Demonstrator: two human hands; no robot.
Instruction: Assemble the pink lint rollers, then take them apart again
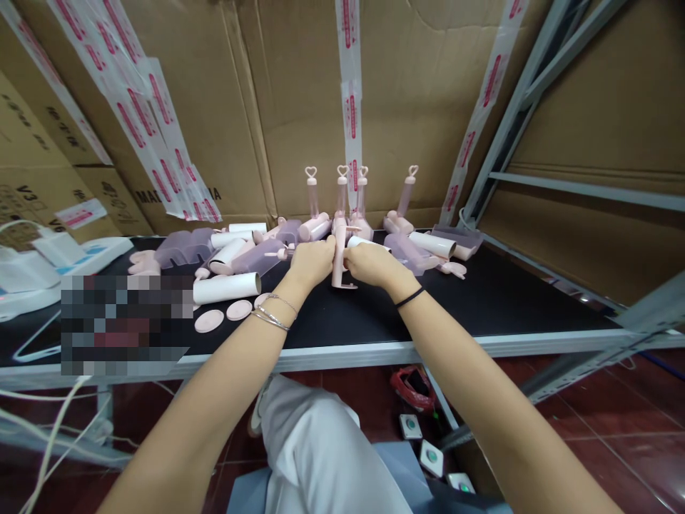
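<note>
Both my hands meet over the middle of the black tabletop, gripping a pale pink plastic part (339,260) held upright between them. My left hand (315,258) closes on its left side, and my right hand (372,263) is curled against its right side. The part has a flat strip with a short ledge at the bottom. Behind it stand several pink pieces with clear tubes and heart-shaped tops (342,187). A white tube (359,243) lies just behind my right hand, partly hidden.
Left of my hands lie white tubes (227,288), translucent purple covers (185,248) and pink discs (239,309). More covers (412,255) and a tube (432,245) lie to the right. A power strip (101,253) sits far left; a metal post (514,107) rises at right, cardboard (289,107) behind.
</note>
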